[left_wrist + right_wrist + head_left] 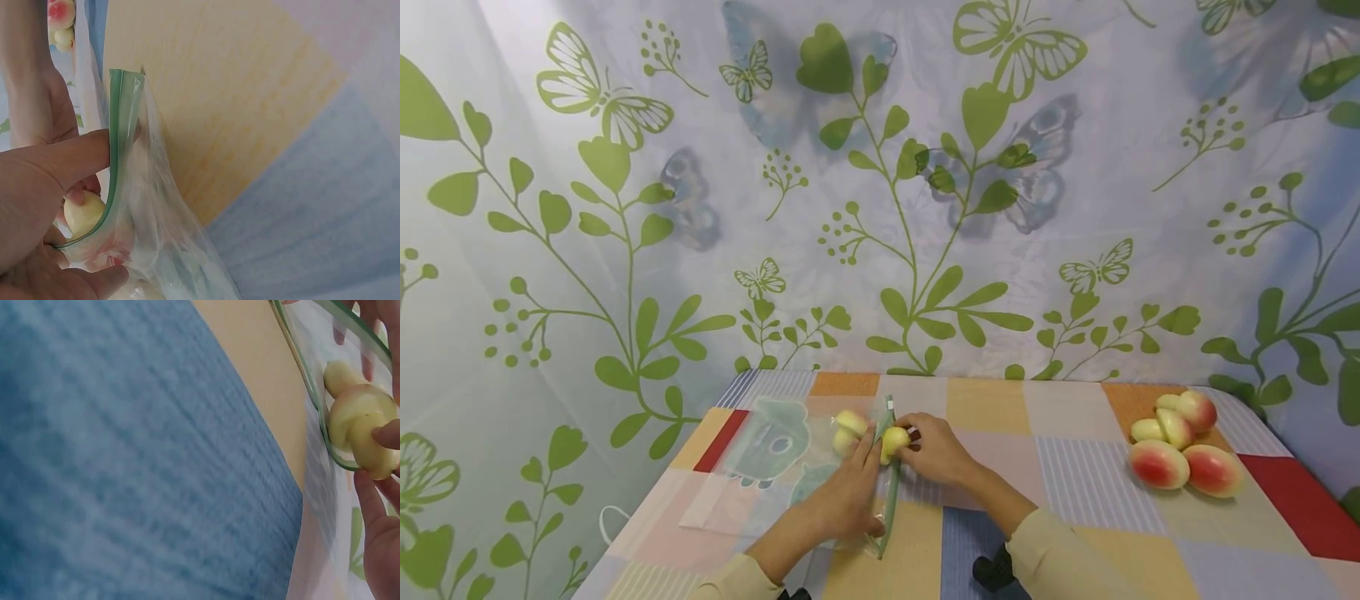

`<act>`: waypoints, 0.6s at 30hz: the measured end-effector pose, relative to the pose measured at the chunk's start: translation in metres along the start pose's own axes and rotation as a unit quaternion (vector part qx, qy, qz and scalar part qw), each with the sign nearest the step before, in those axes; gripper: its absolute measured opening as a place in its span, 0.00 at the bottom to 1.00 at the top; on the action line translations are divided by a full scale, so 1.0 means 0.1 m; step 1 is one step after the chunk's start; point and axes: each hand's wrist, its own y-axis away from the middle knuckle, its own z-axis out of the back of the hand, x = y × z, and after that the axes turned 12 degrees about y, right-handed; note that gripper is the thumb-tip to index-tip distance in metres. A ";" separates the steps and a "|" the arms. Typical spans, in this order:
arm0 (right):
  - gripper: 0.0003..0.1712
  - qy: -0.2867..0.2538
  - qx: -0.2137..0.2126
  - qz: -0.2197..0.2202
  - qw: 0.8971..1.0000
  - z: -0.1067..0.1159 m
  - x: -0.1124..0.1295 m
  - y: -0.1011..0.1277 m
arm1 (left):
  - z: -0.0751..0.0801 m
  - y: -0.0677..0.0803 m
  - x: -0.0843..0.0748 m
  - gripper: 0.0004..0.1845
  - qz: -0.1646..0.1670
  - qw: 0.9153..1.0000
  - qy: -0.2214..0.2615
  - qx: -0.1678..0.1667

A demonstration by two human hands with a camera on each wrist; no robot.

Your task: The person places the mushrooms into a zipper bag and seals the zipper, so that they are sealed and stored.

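Note:
A clear zip bag [752,500] with a green sealing strip and a printed cartoon figure lies flat on the table, its mouth facing right. My left hand [846,496] holds that mouth apart, and in the left wrist view one finger reaches past the green strip [119,119]. My right hand [936,450] pinches a yellow toy mushroom [894,441] by its stem at the opening. In the right wrist view this toy mushroom [369,447] is partly within the bag's mouth. Another toy mushroom [847,427] lies inside the bag, seen through the film.
Several red-and-yellow toy mushrooms [1187,442] lie grouped at the table's right side. A patchwork cloth [992,408] covers the table. Behind it hangs a curtain [880,208] with leaves and butterflies. A white cord loop [613,512] shows at the left edge.

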 end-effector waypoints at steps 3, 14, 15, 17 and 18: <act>0.19 0.011 -0.013 0.000 1.000 -0.02 -0.02 0.00 | 0.00 0.00 -0.01 0.67 -0.004 1.000 0.000 -0.001; 0.18 0.025 -0.036 0.000 0.999 -0.10 0.01 -0.01 | -0.01 0.01 0.00 0.67 -0.012 1.000 -0.025 -0.006; 0.19 0.025 -0.037 0.000 0.999 -0.10 0.01 -0.02 | -0.01 0.01 0.00 0.67 -0.013 1.000 -0.027 -0.008; 0.19 0.023 -0.038 -0.006 0.999 -0.12 0.02 -0.03 | -0.01 0.01 0.00 0.67 -0.014 0.999 -0.030 -0.009; 0.19 0.021 -0.040 -0.012 0.999 -0.12 0.02 -0.04 | -0.02 0.00 0.01 0.67 -0.014 0.999 -0.031 -0.009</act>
